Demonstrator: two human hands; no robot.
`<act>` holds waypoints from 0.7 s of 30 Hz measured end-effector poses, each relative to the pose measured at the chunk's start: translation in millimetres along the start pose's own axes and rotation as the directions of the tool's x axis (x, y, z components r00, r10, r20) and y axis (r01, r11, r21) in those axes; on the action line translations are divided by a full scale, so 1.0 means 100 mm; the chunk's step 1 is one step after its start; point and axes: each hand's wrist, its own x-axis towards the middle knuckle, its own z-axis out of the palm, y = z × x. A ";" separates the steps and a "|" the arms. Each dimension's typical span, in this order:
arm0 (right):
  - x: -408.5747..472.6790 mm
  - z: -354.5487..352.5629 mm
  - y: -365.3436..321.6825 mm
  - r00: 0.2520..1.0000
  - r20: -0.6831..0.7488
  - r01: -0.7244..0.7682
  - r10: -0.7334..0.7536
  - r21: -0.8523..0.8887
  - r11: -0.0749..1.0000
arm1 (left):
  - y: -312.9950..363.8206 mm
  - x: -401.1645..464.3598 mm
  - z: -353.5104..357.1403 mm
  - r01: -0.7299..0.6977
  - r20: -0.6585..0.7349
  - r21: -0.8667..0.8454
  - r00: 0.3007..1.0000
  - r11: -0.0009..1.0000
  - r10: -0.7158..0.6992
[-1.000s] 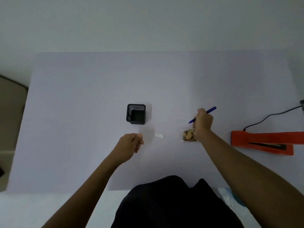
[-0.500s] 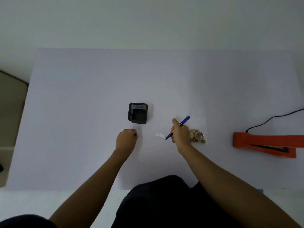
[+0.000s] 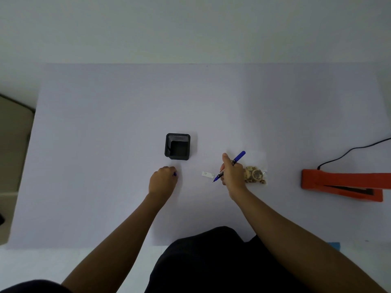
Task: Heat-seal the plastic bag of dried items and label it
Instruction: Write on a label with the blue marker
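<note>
A: From the head camera, where is the bag?

B: The clear plastic bag [image 3: 255, 175] of dried items lies flat on the pale table [image 3: 105, 123], just right of the right hand [image 3: 232, 175], whose wrist hides its near edge.

A: What are the hands doing?

B: The right hand's fingers grasp a blue pen [image 3: 229, 166], tip pointing down-left, just beside a small white label [image 3: 208, 174] lying on the table. The left hand [image 3: 163, 180] is clenched into a loose fist, with a bit of blue, apparently the pen cap [image 3: 175, 174], at its fingertips.

A: Anything else?

B: A black mesh pen holder [image 3: 177, 146] stands beyond the left hand. An orange heat sealer [image 3: 342, 183] with a black cord [image 3: 355, 149] sits well to the right.
</note>
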 end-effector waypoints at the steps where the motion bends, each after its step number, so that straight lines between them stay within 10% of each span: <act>1: 0.00 0.00 0.01 1.000 0.001 0.004 -0.004 0.003 1.000 | 0.00 0.00 0.00 -0.004 0.000 0.006 1.000 1.000 0.004; 21: 0.16 -0.01 0.27 0.988 0.114 0.099 -0.102 0.033 0.995 | 0.72 0.16 0.21 -0.369 0.043 0.014 0.929 0.929 0.368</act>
